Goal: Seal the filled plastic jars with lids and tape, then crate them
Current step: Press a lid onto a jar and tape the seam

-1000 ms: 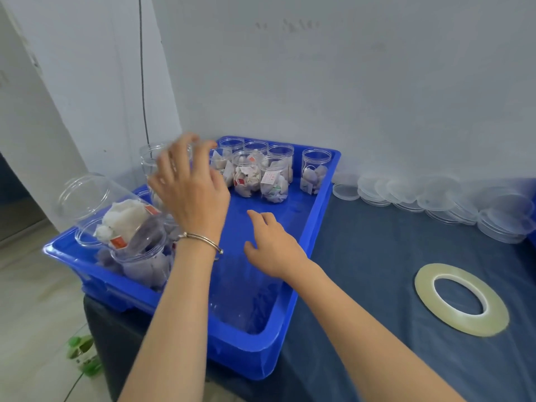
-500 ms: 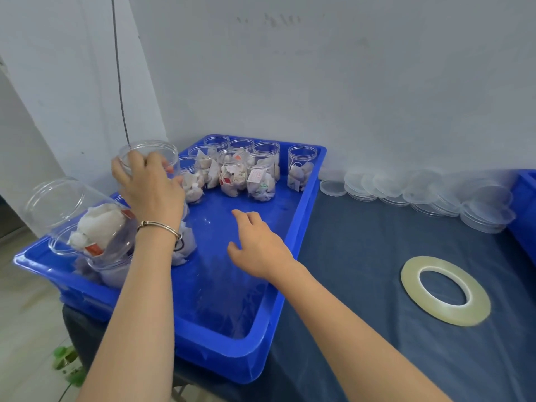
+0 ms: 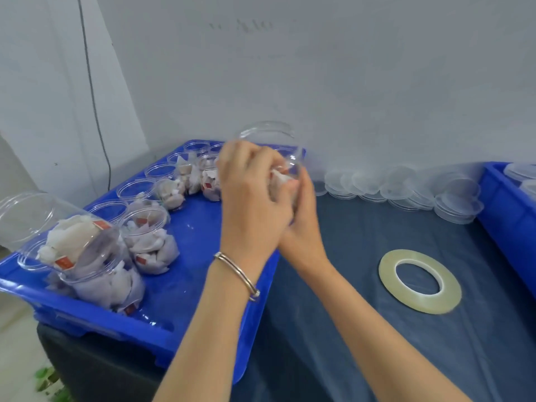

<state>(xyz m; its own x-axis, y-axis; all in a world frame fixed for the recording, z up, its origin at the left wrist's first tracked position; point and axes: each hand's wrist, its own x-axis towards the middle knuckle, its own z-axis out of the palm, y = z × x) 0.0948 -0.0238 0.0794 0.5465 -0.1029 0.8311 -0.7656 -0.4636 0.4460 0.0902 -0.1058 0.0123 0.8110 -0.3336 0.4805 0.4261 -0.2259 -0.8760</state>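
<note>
Both my hands hold one clear plastic jar with white packets inside, lifted over the right rim of the blue crate. My left hand grips its left side and my right hand grips its right side from below. The jar's mouth is uncovered. Several more filled, uncovered jars stand in the crate, one tipped on its side at the near left. A row of clear lids lies along the wall. A roll of clear tape lies flat on the dark table.
A second blue crate holding clear lids stands at the right edge. The dark blue table cover spreads between the crates. A grey wall closes the back, and the first crate overhangs the table's left edge.
My left hand has lifted a jar out of the crate's left row and carried it right. My right hand has come up from the crate floor and taken hold of it too.
</note>
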